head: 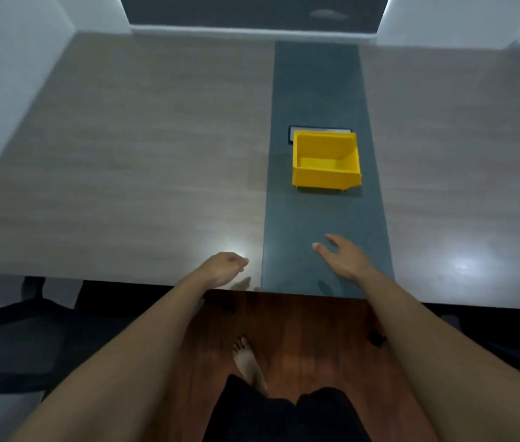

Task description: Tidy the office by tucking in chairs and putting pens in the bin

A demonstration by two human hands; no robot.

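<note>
Right, both hands sit over the near edge of the counter (131,161), nothing in either one. The left hand (225,269) is loosely curled, fingers folded in toward the palm, its grip closed on nothing, hovering just above the pale wood-look surface next to a bright glare spot. The right hand (343,258) is spread, thumb and fingers apart, its grip slack and empty, over the dark strip (319,84) that runs down the middle of the counter.

The yellow bin (325,162) stands upright on that same dark strip, further along from the right hand and well apart from both hands. Its inside looks bare from this angle. Just behind the bin, touching or nearly so, lies a flat dark rectangle with a light face (290,135); can't tell what it is.

No pens show up anywhere on the counter in this view.

Dark chair parts (13,330) show low at the left, below the counter edge, partly under it. More dark chair shapes (507,333) at the right edge, too dim to read.

The person stands on a reddish wooden floor (300,330) close to the counter edge, one bare foot (247,362) forward, dark shorts (284,416) at the bottom of the view.
</note>
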